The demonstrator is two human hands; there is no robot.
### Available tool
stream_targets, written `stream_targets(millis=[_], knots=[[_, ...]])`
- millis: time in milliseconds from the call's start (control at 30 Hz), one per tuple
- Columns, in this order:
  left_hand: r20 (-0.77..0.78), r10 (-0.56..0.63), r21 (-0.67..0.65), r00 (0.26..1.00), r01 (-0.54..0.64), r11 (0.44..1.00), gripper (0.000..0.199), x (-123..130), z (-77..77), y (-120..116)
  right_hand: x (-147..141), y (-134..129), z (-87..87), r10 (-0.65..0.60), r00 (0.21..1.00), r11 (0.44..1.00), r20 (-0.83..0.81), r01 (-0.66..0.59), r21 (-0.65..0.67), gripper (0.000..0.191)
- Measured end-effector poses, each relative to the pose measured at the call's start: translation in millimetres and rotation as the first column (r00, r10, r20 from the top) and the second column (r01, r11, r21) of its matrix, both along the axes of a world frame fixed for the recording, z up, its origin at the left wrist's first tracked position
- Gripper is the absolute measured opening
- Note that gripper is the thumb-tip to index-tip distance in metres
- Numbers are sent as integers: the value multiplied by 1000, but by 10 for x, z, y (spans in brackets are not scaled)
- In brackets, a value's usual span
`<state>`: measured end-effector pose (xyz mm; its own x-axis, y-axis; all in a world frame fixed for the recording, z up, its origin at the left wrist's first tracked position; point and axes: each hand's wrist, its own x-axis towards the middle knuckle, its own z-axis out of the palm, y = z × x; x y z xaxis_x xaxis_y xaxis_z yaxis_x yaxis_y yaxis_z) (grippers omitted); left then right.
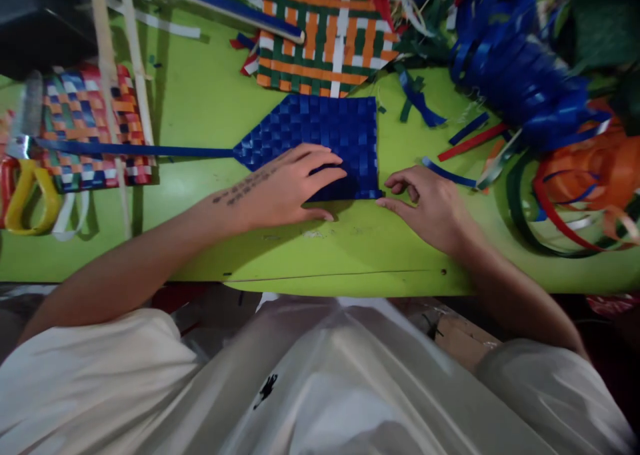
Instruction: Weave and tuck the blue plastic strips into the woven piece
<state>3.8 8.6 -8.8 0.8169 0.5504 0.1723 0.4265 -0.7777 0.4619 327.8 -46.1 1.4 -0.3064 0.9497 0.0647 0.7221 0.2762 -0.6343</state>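
A blue woven fan (330, 125) lies flat on the green table, its weave squared at the right and tapering to a point at the left. From that point a long blue-wrapped handle (190, 151) runs left across a multicoloured woven piece. Over the lower part of the weave rests my left hand (295, 181), palm down with fingers spread. At the fan's lower right corner is my right hand (425, 205), its fingers curled and thumb stretched toward the corner. A gap shows between thumb and forefinger, with nothing visible in it.
An orange, green and white woven piece (320, 48) lies behind the fan. At the left are yellow-handled scissors (30, 195), a multicoloured woven piece (133, 108) and thin sticks (133, 48). Blue strips (520, 75) and an orange roll (590, 168) crowd the right.
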Motion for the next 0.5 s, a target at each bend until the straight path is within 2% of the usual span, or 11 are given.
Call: stream_targets(millis=[67,133,200,267,300,367,433,500], knots=[[-43,90,90,995,-85,992,48,-35,-26,-136,-4,32,58,-28,1000,993,-6,27,-116,21],[-73,142,165,987,-128,978,43,-61,-72,-237,-31,70,118,-106,989,952,-108,69,-298,25],[-86,169,229,982,-145,963,45,-68,-126,-313,-76,103,171,-242,931,840,-272,61,-540,32],[-55,182,251,982,-163,954,44,-54,-176,-382,-127,121,213,-398,832,690,-387,-6,-724,31],[-29,185,238,982,-172,956,42,-41,-196,-418,-153,125,229,-459,784,626,-417,-48,-778,26],[16,187,194,982,-187,963,40,-11,-227,-489,-201,126,253,-538,708,541,-458,-126,-832,20],[38,194,160,980,-197,967,42,17,-246,-544,-244,130,265,-574,655,505,-492,-191,-842,22],[34,189,154,981,-192,969,43,38,-254,-574,-284,148,268,-593,619,502,-515,-216,-838,27]])
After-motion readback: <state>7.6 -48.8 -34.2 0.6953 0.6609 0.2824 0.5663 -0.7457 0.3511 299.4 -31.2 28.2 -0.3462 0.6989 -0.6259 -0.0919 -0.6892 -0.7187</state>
